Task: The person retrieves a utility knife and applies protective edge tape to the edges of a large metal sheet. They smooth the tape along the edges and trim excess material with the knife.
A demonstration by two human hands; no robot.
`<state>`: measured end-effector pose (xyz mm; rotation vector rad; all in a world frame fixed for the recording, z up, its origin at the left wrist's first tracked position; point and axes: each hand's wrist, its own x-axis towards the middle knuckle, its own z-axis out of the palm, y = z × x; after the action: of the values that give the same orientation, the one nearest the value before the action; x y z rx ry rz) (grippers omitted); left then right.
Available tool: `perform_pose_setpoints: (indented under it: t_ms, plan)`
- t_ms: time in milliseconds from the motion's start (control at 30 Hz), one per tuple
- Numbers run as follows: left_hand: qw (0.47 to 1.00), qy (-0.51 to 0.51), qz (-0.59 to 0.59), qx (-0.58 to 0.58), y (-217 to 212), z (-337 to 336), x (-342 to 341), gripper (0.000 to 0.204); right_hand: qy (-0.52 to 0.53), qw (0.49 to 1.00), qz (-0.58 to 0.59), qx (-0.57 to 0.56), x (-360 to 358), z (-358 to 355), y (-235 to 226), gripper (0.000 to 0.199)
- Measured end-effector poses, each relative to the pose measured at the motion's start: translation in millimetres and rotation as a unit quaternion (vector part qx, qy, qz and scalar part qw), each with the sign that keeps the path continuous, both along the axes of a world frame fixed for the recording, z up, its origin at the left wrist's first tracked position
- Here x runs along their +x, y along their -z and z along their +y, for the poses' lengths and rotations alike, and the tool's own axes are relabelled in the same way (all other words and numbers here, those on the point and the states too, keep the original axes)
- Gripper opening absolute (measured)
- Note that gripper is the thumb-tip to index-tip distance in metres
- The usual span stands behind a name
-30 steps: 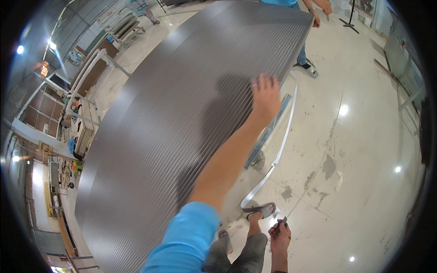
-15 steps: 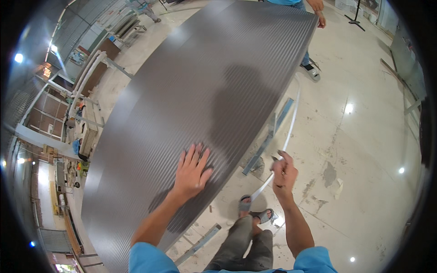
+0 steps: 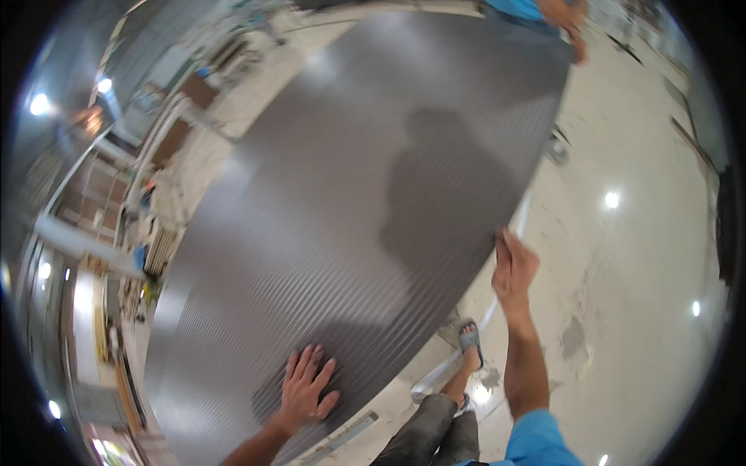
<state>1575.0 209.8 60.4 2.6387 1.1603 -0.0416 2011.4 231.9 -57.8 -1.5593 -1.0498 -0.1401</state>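
Observation:
A large dark grey-brown ribbed panel [image 3: 342,225] stretches away from me, its surface lined with fine parallel grooves. Flat on its near part lies my left hand [image 3: 305,392], fingers spread, holding nothing. My right hand [image 3: 516,268] is closed at the panel's right edge, its fingertips pinched together there. A small dark bit shows at those fingertips, too blurred to name. A narrow white strip [image 3: 524,216] hangs along that edge and passes by my right hand; whether the fingers grip it I cannot tell.
At the far right corner another person's hand [image 3: 573,39] is by the panel's edge. Metal support bars [image 3: 342,436] show beneath the near side. My sandalled foot [image 3: 471,342] stands on the pale floor [image 3: 622,264]. Racks and stacked material line the left.
My right hand has moved up and forward to the panel's edge. My left hand has slid back toward me along the panel, still flat. The view has shifted and my stance has changed.

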Motion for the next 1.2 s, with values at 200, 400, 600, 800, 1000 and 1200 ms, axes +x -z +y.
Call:
perform_pose_setpoints:
  t_ms: [200, 400, 600, 800, 1000, 1200]
  plan:
    - [1.0, -0.002, -0.008, 0.026, 24.3, 3.5, -2.0, 0.067, 0.1, 0.992, -0.073, -0.021, 179.2, 79.4, -21.6, 0.016]
    - [0.999, -0.005, -0.002, 0.032, 21.3, 13.4, 23.0, 0.068, 0.019, 0.996, -0.079, 0.038, 109.9, 42.4, 16.4, 0.021]
    - [0.998, 0.046, 0.008, 0.039, 23.5, 90.6, 127.1, 0.072, -0.155, 0.984, -0.081, 0.042, -60.5, -48.0, -8.0, 0.03]
    - [0.993, 0.11, -0.007, 0.05, 26.9, 133.8, 188.3, 0.072, -0.094, 0.99, -0.07, 0.072, 19.6, -2.7, 6.5, 0.039]
    - [0.993, 0.104, -0.014, 0.052, 23.5, 134.3, 193.5, 0.07, 0.064, 0.989, -0.117, 0.064, 220.5, 92.8, 11.7, 0.024]
    - [0.991, 0.114, -0.041, 0.055, 30.2, 135.5, 188.2, 0.069, 0.089, 0.993, -0.072, 0.028, 256.8, 112.5, 10.7, 0.024]
